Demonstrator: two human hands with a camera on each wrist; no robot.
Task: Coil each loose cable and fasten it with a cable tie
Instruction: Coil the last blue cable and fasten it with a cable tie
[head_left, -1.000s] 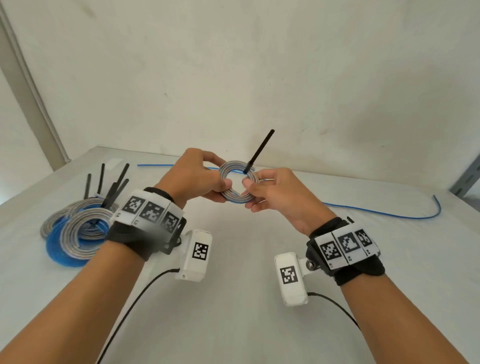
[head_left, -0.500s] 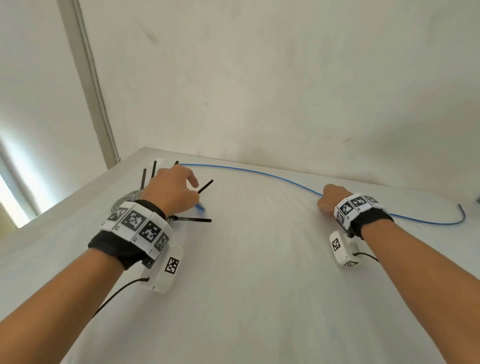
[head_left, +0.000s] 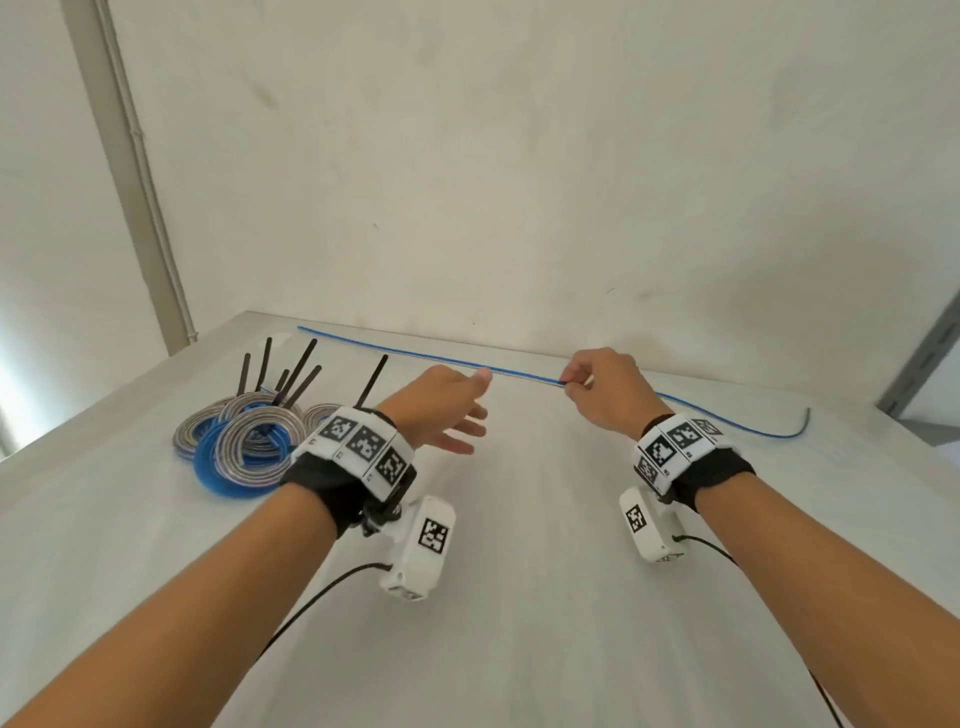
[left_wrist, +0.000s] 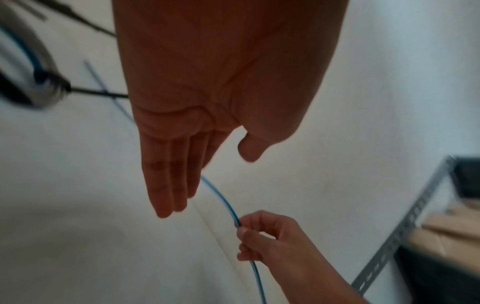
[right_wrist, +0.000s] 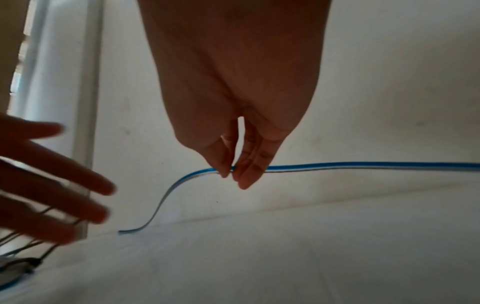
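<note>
Though between hands (head_left: 602, 392), cable (head_left: 415, 354) (right-pinched).

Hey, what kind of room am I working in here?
Probably a plain workroom or storeroom: a bare white table against an unadorned wall, and slotted metal shelving holding what look like cardboard boxes.

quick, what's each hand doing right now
Left hand: open, fingers straight, holding nothing.
Right hand: pinching the loose blue cable.
</note>
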